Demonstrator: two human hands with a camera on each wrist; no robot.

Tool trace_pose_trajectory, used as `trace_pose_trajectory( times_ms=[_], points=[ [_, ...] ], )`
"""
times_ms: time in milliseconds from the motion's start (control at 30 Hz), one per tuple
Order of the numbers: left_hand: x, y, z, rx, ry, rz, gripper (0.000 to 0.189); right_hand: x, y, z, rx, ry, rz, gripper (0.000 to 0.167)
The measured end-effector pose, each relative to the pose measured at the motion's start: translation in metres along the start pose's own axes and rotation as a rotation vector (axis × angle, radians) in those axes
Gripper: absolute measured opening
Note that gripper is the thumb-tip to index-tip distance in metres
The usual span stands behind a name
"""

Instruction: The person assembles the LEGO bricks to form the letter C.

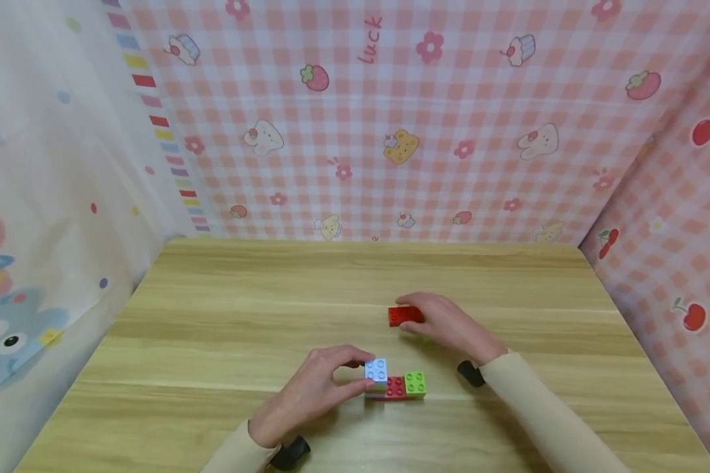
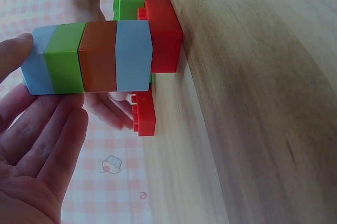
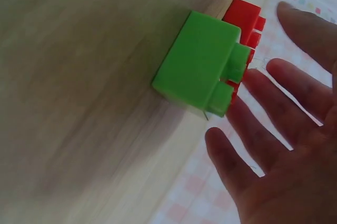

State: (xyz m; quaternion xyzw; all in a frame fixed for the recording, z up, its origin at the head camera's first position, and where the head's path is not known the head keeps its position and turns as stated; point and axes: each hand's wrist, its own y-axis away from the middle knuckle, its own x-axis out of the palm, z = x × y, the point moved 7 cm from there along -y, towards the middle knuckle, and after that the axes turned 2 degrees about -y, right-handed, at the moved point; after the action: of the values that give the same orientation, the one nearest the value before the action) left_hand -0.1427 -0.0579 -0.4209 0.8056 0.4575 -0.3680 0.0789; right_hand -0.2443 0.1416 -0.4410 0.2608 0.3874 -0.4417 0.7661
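In the head view my left hand (image 1: 313,386) holds the light-blue top brick (image 1: 376,369) of a small tower, thumb on the near side and fingers on the far side. Light-blue, orange-brown (image 2: 98,56) and green bricks make up the tower's lower layers in the left wrist view. It stands on one end of a long red brick (image 1: 395,387), whose other end carries a green brick (image 1: 415,383). My right hand (image 1: 446,322) reaches over a separate red brick (image 1: 397,316), fingers spread around it. Beside that, a loose green brick (image 3: 197,61) is mostly hidden under the hand in the head view.
The bricks lie on a wood-grain table (image 1: 242,295). A pink checked cloth (image 1: 361,118) hangs behind its far edge, with more patterned cloth at the left (image 1: 65,197) and right (image 1: 674,230). A dark wrist device (image 1: 471,373) sits under the right wrist.
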Motion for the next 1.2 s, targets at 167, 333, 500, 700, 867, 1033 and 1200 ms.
trace_pose_trajectory(
  times_ms=[167,333,500,700,867,1033,1200],
  points=[
    [0.0,0.001,0.002,0.006,0.002,-0.003,0.031,0.007,-0.009,-0.002,0.005,0.039,0.028,0.045],
    [0.0,-0.001,0.0,0.018,0.006,0.001,0.031,0.006,-0.01,-0.001,-0.018,0.064,0.014,0.035],
    [0.0,-0.001,-0.001,0.025,0.006,0.0,0.031,-0.001,-0.007,0.007,-0.032,0.06,-0.013,0.036],
    [0.001,0.0,0.0,0.037,0.009,-0.007,0.032,-0.009,0.0,0.018,-0.052,0.057,-0.043,0.038],
    [-0.001,0.001,-0.001,0.047,0.01,-0.007,0.032,-0.014,0.008,0.028,-0.108,0.052,-0.082,0.038],
    [-0.002,0.002,-0.003,0.055,-0.003,-0.016,0.032,-0.021,0.019,0.037,-0.159,0.013,-0.141,0.038],
    [-0.004,0.002,-0.005,0.058,-0.011,-0.024,0.031,-0.023,0.029,0.04,-0.186,-0.025,-0.173,0.037]
  ],
)
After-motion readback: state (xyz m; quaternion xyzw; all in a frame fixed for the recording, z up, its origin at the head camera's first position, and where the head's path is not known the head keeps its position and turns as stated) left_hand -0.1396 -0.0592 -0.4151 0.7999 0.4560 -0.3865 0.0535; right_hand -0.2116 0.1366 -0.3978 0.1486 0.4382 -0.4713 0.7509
